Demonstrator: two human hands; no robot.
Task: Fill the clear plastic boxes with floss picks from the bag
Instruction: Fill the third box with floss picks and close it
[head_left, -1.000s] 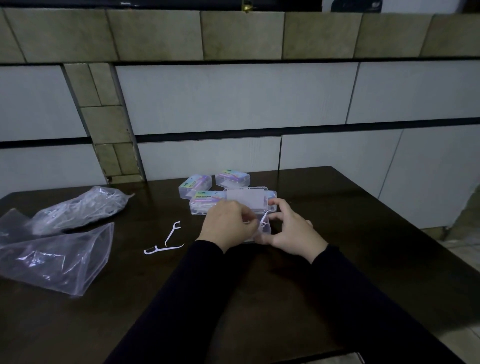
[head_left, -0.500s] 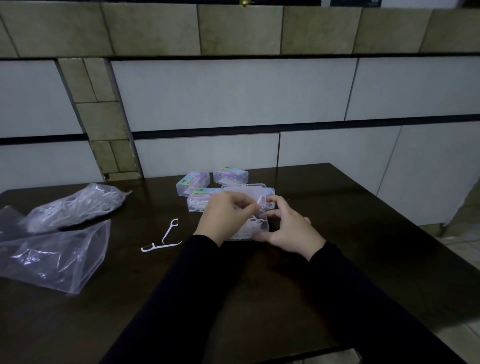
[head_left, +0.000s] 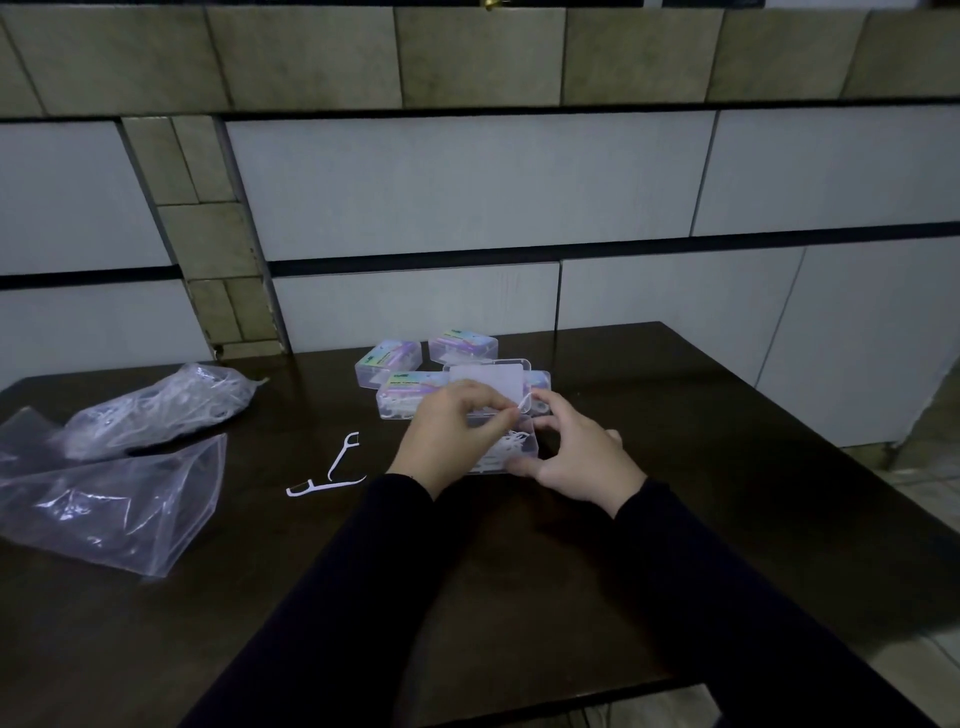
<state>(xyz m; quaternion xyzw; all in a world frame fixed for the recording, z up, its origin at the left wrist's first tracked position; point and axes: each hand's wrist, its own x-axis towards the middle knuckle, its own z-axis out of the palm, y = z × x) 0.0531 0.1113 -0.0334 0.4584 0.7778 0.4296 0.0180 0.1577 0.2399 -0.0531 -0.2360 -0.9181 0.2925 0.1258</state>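
Observation:
An open clear plastic box (head_left: 511, 449) with white floss picks inside sits on the dark table (head_left: 675, 415), its lid (head_left: 485, 382) tipped up behind. My left hand (head_left: 449, 434) pinches a floss pick (head_left: 523, 402) over the box. My right hand (head_left: 582, 454) grips the box's right side, thumb at its front edge. Two loose floss picks (head_left: 332, 470) lie left of my hands. The bag of floss picks (head_left: 161, 408) lies at the far left.
Three closed, labelled boxes (head_left: 389, 361) stand behind the open one, close to the tiled wall. An empty clear plastic bag (head_left: 111, 506) lies at the left, in front of the filled bag. The table's right edge runs diagonally near my right arm.
My left hand's fingers have shifted a little over the box with the pick. The box and my right hand stay about where they were.

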